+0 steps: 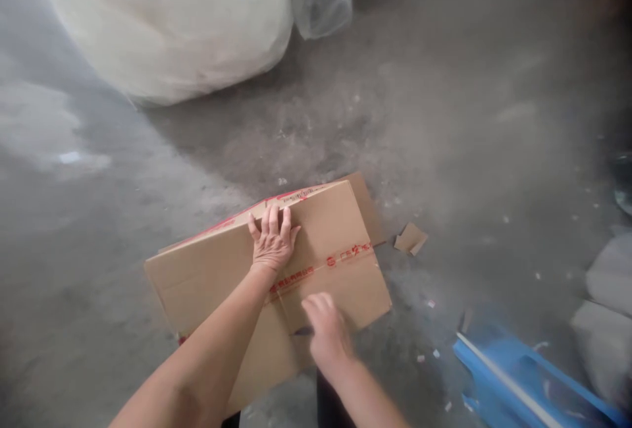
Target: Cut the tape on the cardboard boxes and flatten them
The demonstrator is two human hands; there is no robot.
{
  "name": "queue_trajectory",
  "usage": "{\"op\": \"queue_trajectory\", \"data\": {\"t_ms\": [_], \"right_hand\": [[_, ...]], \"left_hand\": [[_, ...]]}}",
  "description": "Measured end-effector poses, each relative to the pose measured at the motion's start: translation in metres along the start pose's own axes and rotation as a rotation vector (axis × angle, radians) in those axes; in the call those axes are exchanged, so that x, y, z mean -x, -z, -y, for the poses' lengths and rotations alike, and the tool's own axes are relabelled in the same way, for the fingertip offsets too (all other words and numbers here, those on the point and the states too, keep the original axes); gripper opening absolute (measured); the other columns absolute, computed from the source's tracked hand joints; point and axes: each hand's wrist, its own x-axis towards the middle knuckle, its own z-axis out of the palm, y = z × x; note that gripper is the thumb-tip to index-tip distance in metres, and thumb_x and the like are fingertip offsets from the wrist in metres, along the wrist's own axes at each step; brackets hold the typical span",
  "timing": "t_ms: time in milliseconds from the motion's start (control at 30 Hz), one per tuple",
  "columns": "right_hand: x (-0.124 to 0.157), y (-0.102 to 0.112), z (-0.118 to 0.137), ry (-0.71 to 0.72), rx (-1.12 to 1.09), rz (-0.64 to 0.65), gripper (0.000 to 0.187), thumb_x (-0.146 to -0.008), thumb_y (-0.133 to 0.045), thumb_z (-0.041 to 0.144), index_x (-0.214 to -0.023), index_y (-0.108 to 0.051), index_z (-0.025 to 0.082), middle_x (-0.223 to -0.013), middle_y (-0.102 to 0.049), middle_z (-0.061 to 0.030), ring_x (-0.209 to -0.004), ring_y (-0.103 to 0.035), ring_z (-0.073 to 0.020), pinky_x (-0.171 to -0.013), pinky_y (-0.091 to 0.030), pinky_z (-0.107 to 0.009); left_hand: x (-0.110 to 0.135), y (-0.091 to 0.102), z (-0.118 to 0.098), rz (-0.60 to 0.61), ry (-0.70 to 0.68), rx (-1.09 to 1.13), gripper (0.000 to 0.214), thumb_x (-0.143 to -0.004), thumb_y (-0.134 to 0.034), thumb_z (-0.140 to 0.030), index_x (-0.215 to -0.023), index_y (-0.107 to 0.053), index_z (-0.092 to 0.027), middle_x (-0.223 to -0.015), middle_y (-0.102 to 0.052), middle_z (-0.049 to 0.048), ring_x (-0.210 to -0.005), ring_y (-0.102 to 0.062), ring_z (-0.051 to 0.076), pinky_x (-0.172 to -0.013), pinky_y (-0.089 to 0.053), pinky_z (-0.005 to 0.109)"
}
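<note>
A folded cardboard box (320, 230) with red printed tape across its face leans at a slant on the floor below me. My left hand (273, 238) lies on its upper part, fingers spread and tips at the top edge. Lower and to the right, my right hand (327, 332) is blurred, with its fingers curled. A thin, dark pointed blade (302, 331) sticks out from it to the left, close to the tape and lower flap. The blade's handle is hidden in the hand.
A big pale sack (197, 20) stands at the upper left, beside clear plastic (323, 0). A small cardboard scrap (411, 239) lies right of the box. At the lower right is a blurred blue plastic object (523, 375). White bits are scattered on the concrete floor (469, 171).
</note>
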Motion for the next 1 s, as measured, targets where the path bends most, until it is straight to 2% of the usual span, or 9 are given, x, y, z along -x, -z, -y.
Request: {"op": "queue_trajectory", "data": {"t_ms": [133, 267, 367, 467, 567, 667, 767, 867, 1000], "right_hand": [[-0.031, -0.017, -0.003, 0.2, 0.252, 0.055, 0.05, -0.094, -0.037, 0.007, -0.143, -0.042, 0.012, -0.145, -0.049, -0.0118, -0.137, -0.035, -0.0275, -0.115, -0.032, -0.046], [-0.047, -0.04, -0.006, 0.299, 0.393, 0.062, 0.047, -0.095, -0.036, 0.008, -0.14, -0.043, -0.001, -0.142, -0.051, -0.0171, -0.133, -0.037, -0.0316, -0.119, -0.028, -0.049], [-0.048, -0.043, -0.001, 0.287, 0.389, 0.073, 0.047, -0.094, -0.038, 0.009, -0.139, -0.044, -0.003, -0.141, -0.051, -0.0186, -0.133, -0.038, -0.0328, -0.119, -0.029, -0.049], [-0.046, -0.026, 0.011, 0.216, 0.369, 0.107, 0.042, -0.094, -0.039, 0.008, -0.133, -0.052, 0.003, -0.132, -0.057, -0.0168, -0.127, -0.044, -0.0299, -0.114, -0.037, -0.046], [-0.039, 0.003, 0.016, 0.133, 0.378, 0.141, 0.023, -0.093, -0.046, 0.011, -0.105, -0.065, 0.016, -0.107, -0.067, -0.0102, -0.103, -0.059, -0.0261, -0.09, -0.052, -0.042], [-0.03, 0.031, 0.01, 0.003, 0.416, 0.163, 0.008, -0.089, -0.059, 0.019, -0.096, -0.061, 0.015, -0.09, -0.066, -0.0108, -0.083, -0.062, -0.0268, -0.07, -0.054, -0.039], [-0.031, 0.044, 0.014, 0.044, 0.427, 0.218, 0.009, -0.09, -0.059, 0.022, -0.097, -0.058, 0.016, -0.097, -0.065, -0.0111, -0.09, -0.063, -0.026, -0.074, -0.053, -0.036], [-0.043, 0.035, 0.04, 0.165, 0.438, 0.31, 0.008, -0.095, -0.051, 0.021, -0.098, -0.058, 0.018, -0.097, -0.068, -0.0085, -0.093, -0.065, -0.0225, -0.078, -0.053, -0.031], [-0.061, 0.002, 0.082, 0.219, 0.521, 0.404, 0.021, -0.097, -0.049, 0.03, -0.107, -0.056, 0.013, -0.093, -0.069, -0.0136, -0.081, -0.07, -0.0256, -0.069, -0.056, -0.034]], "left_hand": [[0.006, -0.013, 0.006, -0.041, -0.021, -0.038, 0.054, -0.094, -0.049, -0.036, -0.14, -0.046, -0.008, -0.147, -0.043, 0.0276, -0.143, -0.032, 0.034, -0.117, -0.006, 0.065], [0.011, -0.022, 0.01, -0.052, -0.033, -0.044, 0.054, -0.094, -0.05, -0.035, -0.142, -0.045, -0.011, -0.149, -0.042, 0.0237, -0.144, -0.031, 0.032, -0.118, -0.006, 0.063], [0.007, -0.021, 0.006, -0.047, -0.021, -0.032, 0.055, -0.094, -0.051, -0.036, -0.143, -0.044, -0.012, -0.15, -0.041, 0.022, -0.144, -0.03, 0.032, -0.118, -0.006, 0.062], [-0.004, 0.0, 0.002, -0.031, -0.022, -0.008, 0.055, -0.095, -0.048, -0.036, -0.146, -0.039, -0.016, -0.153, -0.039, 0.018, -0.145, -0.03, 0.03, -0.119, -0.003, 0.062], [0.004, 0.037, 0.011, 0.04, -0.02, 0.035, 0.053, -0.096, -0.045, -0.031, -0.148, -0.037, -0.024, -0.156, -0.035, 0.0112, -0.147, -0.026, 0.027, -0.12, -0.005, 0.061], [0.06, 0.074, 0.026, 0.062, 0.153, 0.049, 0.042, -0.095, -0.046, -0.027, -0.136, -0.053, -0.022, -0.139, -0.057, 0.0136, -0.135, -0.044, 0.03, -0.112, -0.034, 0.055], [0.147, 0.089, 0.019, 0.131, 0.221, 0.051, 0.029, -0.093, -0.046, -0.02, -0.112, -0.068, -0.02, -0.108, -0.072, 0.013, -0.111, -0.064, 0.028, -0.091, -0.054, 0.042], [0.215, 0.081, -0.014, 0.223, 0.229, 0.04, 0.052, -0.087, -0.038, -0.004, -0.133, -0.057, -0.018, -0.142, -0.055, 0.0133, -0.135, -0.046, 0.029, -0.106, -0.047, 0.047], [0.239, 0.063, -0.05, 0.281, 0.322, 0.017, 0.062, -0.086, -0.033, 0.0, -0.147, -0.039, -0.012, -0.155, -0.034, 0.0154, -0.148, -0.018, 0.032, -0.113, -0.037, 0.057]]}}
